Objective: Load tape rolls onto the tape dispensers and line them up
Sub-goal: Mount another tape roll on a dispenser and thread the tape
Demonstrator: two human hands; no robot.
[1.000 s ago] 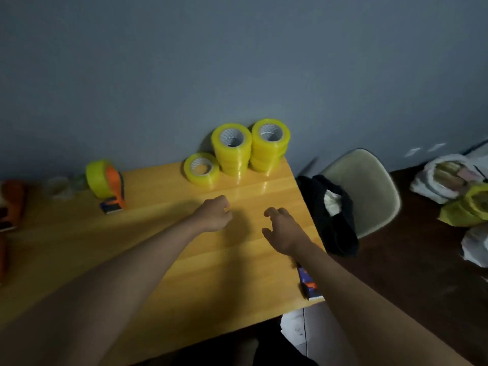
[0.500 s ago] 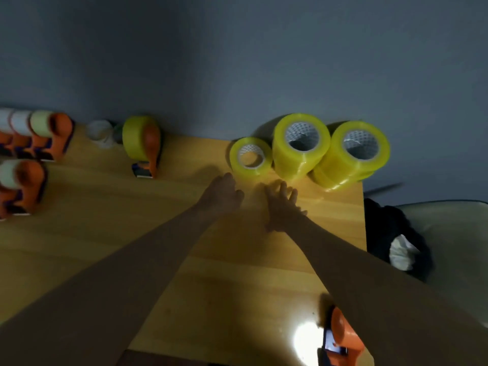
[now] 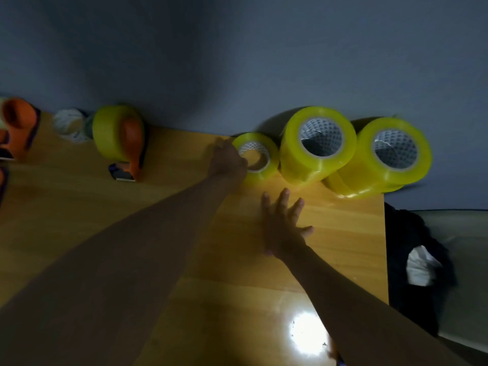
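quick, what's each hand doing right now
Left hand: closed on the rim of the single yellow tape roll.
Right hand: open, fingers spread, holding nothing.

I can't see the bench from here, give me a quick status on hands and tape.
Left hand gripping single tape roll at its rim. Right hand open, flat over table. Nothing blocking.

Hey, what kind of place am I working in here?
Probably a home or small packing workspace: a wooden table against a plain wall, stacked yellow tape rolls, and a chair beside it.
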